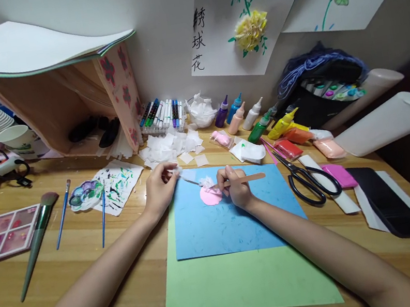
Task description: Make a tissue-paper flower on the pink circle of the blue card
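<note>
My left hand [163, 184] is closed, its thumb and fingertips pinching a small piece of white tissue paper [179, 170] above the far left corner of a blue sheet [233, 230]. In my right hand [236, 186] is a slim tool with a flat wooden handle [254, 177]; its thin metal end points left toward the tissue piece. Between both hands, a round pink clay disc [211, 197] lies on the blue sheet. Crumpled white tissue [206, 181] stands on the disc's far part. Under the blue sheet is a green sheet [246, 283].
Behind the hands lies a pile of white paper squares [166, 147], with paint bottles [238, 118] to its right. Black-handled scissors [310, 183] and a phone [389, 201] lie right. Brushes [40, 238] and a paint palette [85, 195] are left.
</note>
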Demonstrator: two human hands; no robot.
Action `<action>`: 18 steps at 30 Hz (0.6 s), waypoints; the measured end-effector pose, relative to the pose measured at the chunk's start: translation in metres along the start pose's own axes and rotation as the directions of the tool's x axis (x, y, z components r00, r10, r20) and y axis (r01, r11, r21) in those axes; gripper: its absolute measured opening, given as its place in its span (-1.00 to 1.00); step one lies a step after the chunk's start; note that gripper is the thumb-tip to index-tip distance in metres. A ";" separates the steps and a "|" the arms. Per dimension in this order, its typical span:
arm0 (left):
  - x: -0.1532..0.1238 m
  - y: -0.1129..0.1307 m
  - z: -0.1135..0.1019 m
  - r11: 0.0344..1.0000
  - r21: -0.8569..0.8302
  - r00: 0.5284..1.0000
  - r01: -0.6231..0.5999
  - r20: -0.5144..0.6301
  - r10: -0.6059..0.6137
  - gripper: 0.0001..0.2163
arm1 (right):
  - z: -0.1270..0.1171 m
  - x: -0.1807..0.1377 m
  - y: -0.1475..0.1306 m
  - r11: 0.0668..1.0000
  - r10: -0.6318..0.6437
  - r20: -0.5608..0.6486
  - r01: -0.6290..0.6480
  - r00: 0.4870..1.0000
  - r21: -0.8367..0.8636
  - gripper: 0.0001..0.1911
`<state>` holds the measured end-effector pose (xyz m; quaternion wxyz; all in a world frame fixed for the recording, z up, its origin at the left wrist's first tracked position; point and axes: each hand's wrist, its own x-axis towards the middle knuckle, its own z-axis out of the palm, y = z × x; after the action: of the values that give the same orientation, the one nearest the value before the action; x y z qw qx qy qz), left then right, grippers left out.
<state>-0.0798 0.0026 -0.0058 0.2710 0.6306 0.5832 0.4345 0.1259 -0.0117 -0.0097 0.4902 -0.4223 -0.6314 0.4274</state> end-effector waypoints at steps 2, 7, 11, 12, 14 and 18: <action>0.000 0.001 0.000 1.000 0.011 1.000 0.008 -0.017 -0.008 -0.78 | 0.000 0.000 -0.001 1.000 -0.013 0.002 0.013 1.000 -0.017 -0.34; -0.004 0.008 0.000 0.996 -0.068 0.996 -0.056 -0.073 0.051 -0.78 | -0.001 -0.002 -0.001 0.998 -0.058 0.004 0.058 0.998 -0.024 -0.36; -0.008 0.014 0.001 0.976 -0.186 0.993 -0.116 0.007 0.119 -0.78 | 0.001 0.000 -0.002 0.979 -0.156 0.129 0.171 0.979 -0.108 -0.43; -0.009 0.015 0.002 0.969 -0.224 0.991 -0.104 0.058 0.120 -0.79 | 0.001 0.000 -0.003 0.963 -0.193 0.183 0.221 0.964 -0.151 -0.45; -0.009 0.015 0.003 0.957 -0.285 0.982 -0.057 0.156 0.105 -0.83 | 0.003 0.001 -0.004 0.915 -0.258 0.280 0.326 0.925 -0.236 -0.49; -0.008 0.012 0.006 0.930 -0.363 0.974 0.050 0.222 0.035 -0.79 | 0.004 0.001 -0.005 0.855 -0.312 0.298 0.403 0.902 -0.327 -0.53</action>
<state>-0.0679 -0.0065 -0.0004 0.4499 0.6118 0.4597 0.4605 0.1216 -0.0121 -0.0056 0.3918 -0.3303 -0.8234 0.2439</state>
